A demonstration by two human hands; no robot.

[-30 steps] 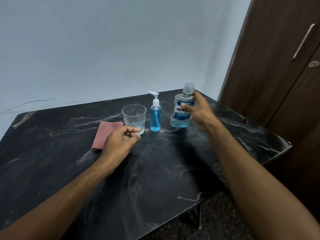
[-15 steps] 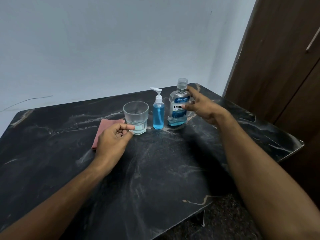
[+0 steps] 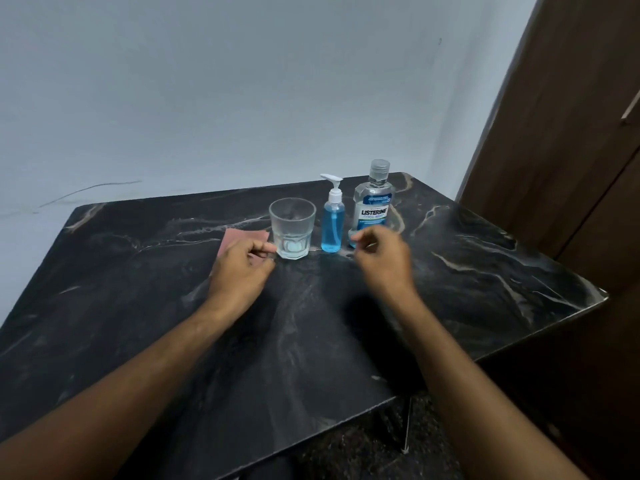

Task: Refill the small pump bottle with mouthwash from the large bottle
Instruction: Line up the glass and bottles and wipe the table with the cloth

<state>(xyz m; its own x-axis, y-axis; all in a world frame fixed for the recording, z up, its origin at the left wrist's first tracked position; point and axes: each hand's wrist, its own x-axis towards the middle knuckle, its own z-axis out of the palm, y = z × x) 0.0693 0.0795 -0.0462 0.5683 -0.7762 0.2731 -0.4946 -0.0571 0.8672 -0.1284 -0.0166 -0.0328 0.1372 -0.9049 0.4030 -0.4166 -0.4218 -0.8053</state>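
The small pump bottle (image 3: 332,221), nearly full of blue liquid with a white pump, stands upright at the back of the black marble table (image 3: 138,306). Right of it stands the large mouthwash bottle (image 3: 374,206), capped, with a little blue liquid at its base. My right hand (image 3: 381,261), blurred, hovers in front of the large bottle with loosely curled fingers, holding nothing. My left hand (image 3: 242,268) lies on the table with fingers curled, its fingertips just beside a glass.
A clear glass tumbler (image 3: 292,226) stands left of the pump bottle. A folded pink cloth (image 3: 239,237) lies behind my left hand. A dark wooden door (image 3: 571,133) rises at the right. The table's front edge runs diagonally at lower right.
My right hand let go of the large bottle and drew back toward me, to the left. The bottle stands free. My left hand stayed near the glass.
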